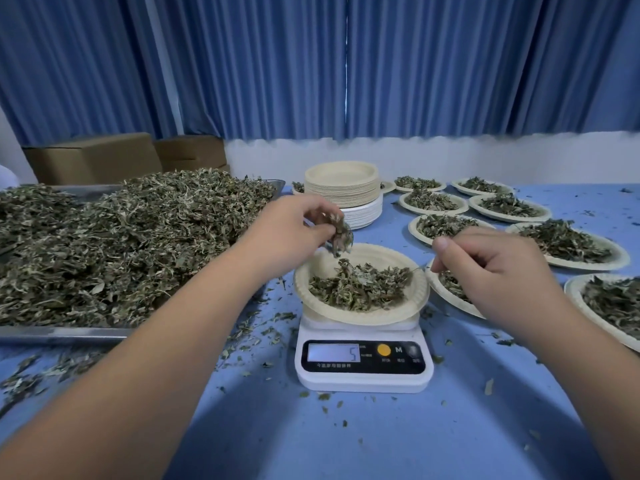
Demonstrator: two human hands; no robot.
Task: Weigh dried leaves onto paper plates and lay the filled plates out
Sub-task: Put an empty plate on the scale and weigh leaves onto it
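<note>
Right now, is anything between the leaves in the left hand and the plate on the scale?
Nothing visible. The left hand pinches the clump of dried green leaves just above the far rim of the round beige paper plate on the white digital scale; the right hand pinches a thin stem beside it.

Blue curtains (pixel 311 64) behind a blue-covered table (pixel 346 441)
The pleated curtains hung across the back; a white wall (pixel 450 157) showed beneath; brown cardboard boxes (pixel 97 157) stood at left.
</note>
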